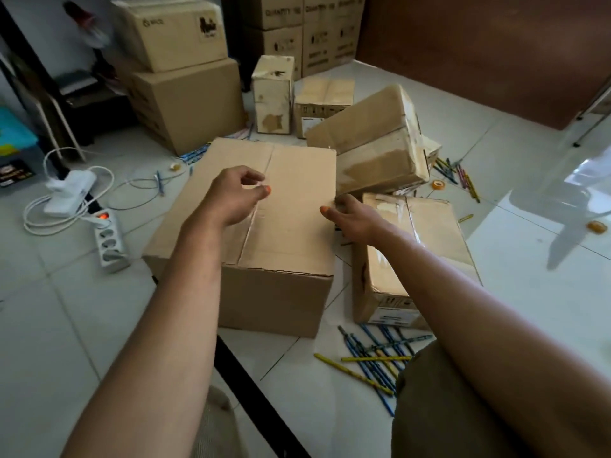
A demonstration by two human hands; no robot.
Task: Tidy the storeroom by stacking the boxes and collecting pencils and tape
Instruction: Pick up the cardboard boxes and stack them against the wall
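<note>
Pencils are lying scattered at five o'clock; your left hand and right hand, fingers loosely apart, are hovering over the big box, nothing stacked yet.

Both forearms are bare, no sleeves in view. The left hand and right hand show orange-painted nails. Olive-green trousers cover a knee at lower right.

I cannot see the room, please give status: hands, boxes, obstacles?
Both hands empty, left hand over big box, right hand at its right edge. Tilted box leans unstacked. Pencils and tape roll on the floor.
</note>
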